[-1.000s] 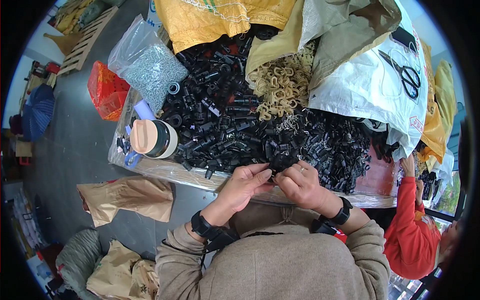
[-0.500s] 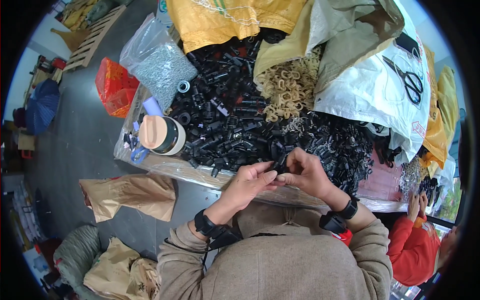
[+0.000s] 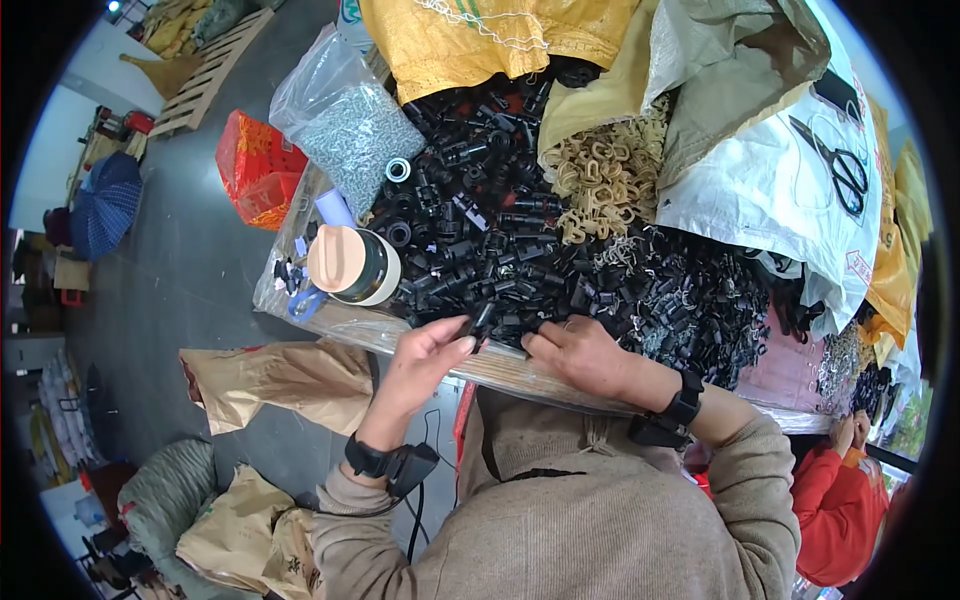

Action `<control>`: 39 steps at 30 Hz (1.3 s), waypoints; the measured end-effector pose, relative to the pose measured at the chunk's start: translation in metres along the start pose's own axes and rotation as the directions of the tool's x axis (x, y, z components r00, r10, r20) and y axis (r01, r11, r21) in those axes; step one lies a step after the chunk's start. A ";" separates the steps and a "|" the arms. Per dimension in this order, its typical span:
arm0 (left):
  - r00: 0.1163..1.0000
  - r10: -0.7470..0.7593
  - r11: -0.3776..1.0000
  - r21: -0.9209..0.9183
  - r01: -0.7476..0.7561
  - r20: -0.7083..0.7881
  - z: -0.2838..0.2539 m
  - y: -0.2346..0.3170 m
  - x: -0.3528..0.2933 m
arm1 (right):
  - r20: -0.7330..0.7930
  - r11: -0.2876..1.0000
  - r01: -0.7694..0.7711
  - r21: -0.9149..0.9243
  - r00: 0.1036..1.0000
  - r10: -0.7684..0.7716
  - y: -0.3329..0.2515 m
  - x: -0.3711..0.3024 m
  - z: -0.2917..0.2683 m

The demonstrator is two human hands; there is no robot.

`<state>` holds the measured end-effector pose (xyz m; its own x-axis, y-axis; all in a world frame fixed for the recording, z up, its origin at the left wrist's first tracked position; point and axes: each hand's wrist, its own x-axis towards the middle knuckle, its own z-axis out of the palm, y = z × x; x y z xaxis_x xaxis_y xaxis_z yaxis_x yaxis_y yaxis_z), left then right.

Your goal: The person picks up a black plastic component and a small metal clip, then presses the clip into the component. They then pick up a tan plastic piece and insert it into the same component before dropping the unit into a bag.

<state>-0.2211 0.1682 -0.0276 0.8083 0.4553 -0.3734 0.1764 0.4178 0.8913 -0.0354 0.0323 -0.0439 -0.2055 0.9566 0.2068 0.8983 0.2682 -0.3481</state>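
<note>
Left hand (image 3: 418,366): thumb and fingers pinch a small black part (image 3: 484,320) near its lower end.
Black part: tilted, at the near edge of the table (image 3: 510,378), well apart from the right hand.
Right hand (image 3: 585,356): fingers curled, tips down at the near fringe of the black heap (image 3: 480,250); whether they pinch a piece, I cannot tell.
Black heap: many small dark pieces spread over the middle of the table, reaching close to its near edge.
Tan loops (image 3: 605,185): piled behind the heap, at the mouth of an open sack (image 3: 730,100).
White bag (image 3: 770,190): right of the loops, with black-handled scissors (image 3: 850,182) on top.
Cup (image 3: 378,270): peach lid, at the table's left, beside the heap.
Clear bag (image 3: 365,135): filled with small grey pieces, behind the cup.
Yellow sack (image 3: 500,50): at the far side, over the back of the heap.
Brown paper bag (image 3: 285,385): on the grey floor (image 3: 150,310), left of the table.
Person in red (image 3: 840,515): at the far right, both hands close together near the table's right end.
</note>
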 end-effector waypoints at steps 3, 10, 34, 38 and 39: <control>1.000 0.021 0.999 0.031 -0.022 0.022 0.005 0.001 0.021 | -0.014 0.997 -0.027 -0.071 1.000 0.026 0.007 0.006 0.000; 0.997 0.052 0.999 -0.019 -0.051 0.059 0.006 -0.003 0.032 | -0.069 0.999 -0.045 -0.023 0.997 0.043 0.015 0.008 -0.001; 0.804 -0.131 0.879 -0.307 0.365 0.581 0.166 0.002 0.064 | 0.225 -0.164 -0.154 0.974 0.725 0.651 0.027 -0.129 -0.088; 0.781 -0.203 0.861 -0.273 0.430 0.590 0.189 0.000 0.076 | 0.131 -0.024 -0.169 0.985 0.660 0.740 0.034 -0.165 -0.097; 0.784 -0.214 0.863 -0.263 0.431 0.582 0.190 0.000 0.077 | 0.085 0.060 -0.202 0.978 0.639 0.764 0.035 -0.172 -0.099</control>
<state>-0.0516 0.0537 -0.0074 0.9233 -0.1899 -0.3339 0.3526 0.7638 0.5407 0.0700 -0.1346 -0.0013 0.5225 0.8260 -0.2114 -0.2843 -0.0650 -0.9565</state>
